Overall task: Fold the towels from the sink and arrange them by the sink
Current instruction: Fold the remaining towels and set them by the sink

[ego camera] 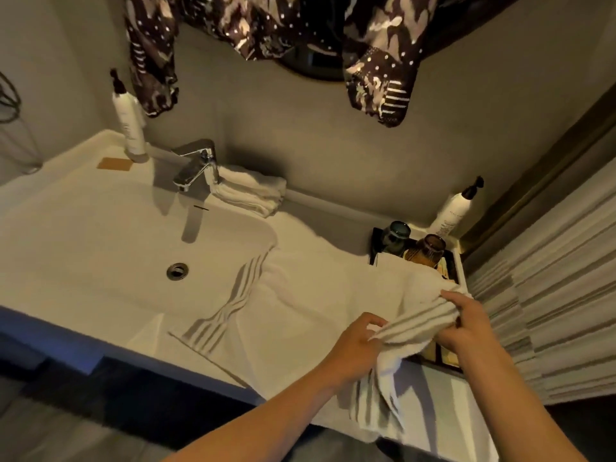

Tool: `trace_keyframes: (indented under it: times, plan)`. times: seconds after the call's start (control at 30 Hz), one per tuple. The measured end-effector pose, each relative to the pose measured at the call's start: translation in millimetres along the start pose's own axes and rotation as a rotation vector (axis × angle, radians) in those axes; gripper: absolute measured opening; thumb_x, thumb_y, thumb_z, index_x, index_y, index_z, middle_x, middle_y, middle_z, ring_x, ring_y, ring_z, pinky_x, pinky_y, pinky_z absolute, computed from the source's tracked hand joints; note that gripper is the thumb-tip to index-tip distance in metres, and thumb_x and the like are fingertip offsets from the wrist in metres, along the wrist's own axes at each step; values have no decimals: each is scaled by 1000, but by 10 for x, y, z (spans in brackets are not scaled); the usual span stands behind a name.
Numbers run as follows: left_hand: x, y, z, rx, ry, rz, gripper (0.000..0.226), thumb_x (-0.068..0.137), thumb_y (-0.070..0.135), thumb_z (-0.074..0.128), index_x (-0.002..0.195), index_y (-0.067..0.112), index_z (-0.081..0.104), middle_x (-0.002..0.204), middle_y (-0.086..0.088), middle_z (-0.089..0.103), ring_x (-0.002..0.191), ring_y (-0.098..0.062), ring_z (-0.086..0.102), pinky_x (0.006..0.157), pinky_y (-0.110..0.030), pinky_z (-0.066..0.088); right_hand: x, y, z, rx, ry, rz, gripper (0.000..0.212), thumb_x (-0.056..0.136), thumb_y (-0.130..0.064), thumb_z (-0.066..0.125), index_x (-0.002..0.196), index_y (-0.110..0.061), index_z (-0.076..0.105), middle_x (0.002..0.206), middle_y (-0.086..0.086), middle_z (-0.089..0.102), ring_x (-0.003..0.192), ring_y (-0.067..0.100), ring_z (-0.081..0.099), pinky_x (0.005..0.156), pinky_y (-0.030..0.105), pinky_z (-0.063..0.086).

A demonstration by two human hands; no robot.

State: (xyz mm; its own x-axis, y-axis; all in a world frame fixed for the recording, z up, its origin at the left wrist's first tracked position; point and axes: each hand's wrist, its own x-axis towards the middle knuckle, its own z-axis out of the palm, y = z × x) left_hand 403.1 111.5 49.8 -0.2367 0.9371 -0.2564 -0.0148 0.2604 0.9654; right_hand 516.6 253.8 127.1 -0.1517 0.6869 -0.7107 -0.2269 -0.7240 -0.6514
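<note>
The white striped terry-cloth towel looks soft and nubbly, as does the folded white cloth towel. The chrome metal tap is mirror-glossy; the white basin is smooth with a dull sheen. Two tinted glass tumblers gleam; the white plastic pump bottle looks matt.

A chrome faucet stands far beyond and left of the hands, with a white pump bottle and a tan soap bar farther left. Just beyond the right hand, a dark tray holds two tinted glass jars, a second pump bottle behind. Patterned dark fabric hangs high above.
</note>
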Motion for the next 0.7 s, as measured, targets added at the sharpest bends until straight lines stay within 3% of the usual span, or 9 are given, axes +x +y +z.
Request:
trace_keyframes:
  times: [0.1,0.17,0.3,0.37,0.43,0.5,0.6,0.63,0.7]
  plan:
    - [-23,-75,-126,152,93,70,25,101,22,33,121,23,48,111,-4,65,95,-18,62,81,-27,50,-152,-118,363,8,-71,-51,31,84,-12,64,115,-16,59,119,4,64,108,22,60,87,36,51]
    - [-26,-135,-195,225,195,74,21,101,27,30,109,23,48,108,-7,64,96,-27,60,83,-39,50,-252,-140,733,-130,-147,-63,22,90,-13,61,111,-13,63,111,7,69,100,22,64,75,37,58]
    - [-107,-23,-518,-61,338,-122,24,102,46,28,91,28,40,98,-12,57,90,-35,55,74,-42,41,-217,81,1544,-263,-244,-44,15,89,-13,67,103,-8,66,72,5,75,60,14,72,52,27,59]
    - [-182,9,-781,-223,372,-171,47,90,74,31,113,33,40,114,-3,58,104,-28,56,84,-37,42,52,343,1936,-309,-206,-53,28,87,-11,70,114,-5,65,81,10,75,60,18,71,50,29,59]
    - [-252,50,-1029,-239,407,-189,88,68,90,44,139,43,22,132,16,44,123,-17,49,100,-36,43,398,657,2254,-345,-164,-100,44,80,-10,75,121,-2,63,96,16,71,66,22,69,52,32,59]
    - [-219,-60,-1250,-75,494,-232,98,72,72,61,148,41,8,135,21,35,126,-14,47,101,-36,46,547,978,2572,-356,-205,-80,43,77,-15,78,115,-2,64,89,14,69,60,20,68,50,29,56]
    - [-158,-395,-1746,-24,601,-369,69,89,30,58,147,26,22,132,1,56,113,-25,59,93,-37,51,555,1536,2900,-446,-374,7,21,88,-27,68,90,-5,67,75,11,67,63,23,65,64,34,56]
    - [-177,-506,-1935,-52,596,-456,64,87,24,54,144,23,25,128,-4,58,111,-28,59,94,-38,51,590,1714,2902,-614,-399,-46,26,91,-29,64,88,-3,67,77,12,68,69,26,65,71,37,55]
    - [-304,-660,-2309,57,529,-557,61,78,21,48,136,21,29,112,-7,60,98,-30,62,86,-41,55,699,2018,2709,-1265,-411,-357,31,93,-31,58,86,-2,67,85,12,71,82,29,66,75,38,52]
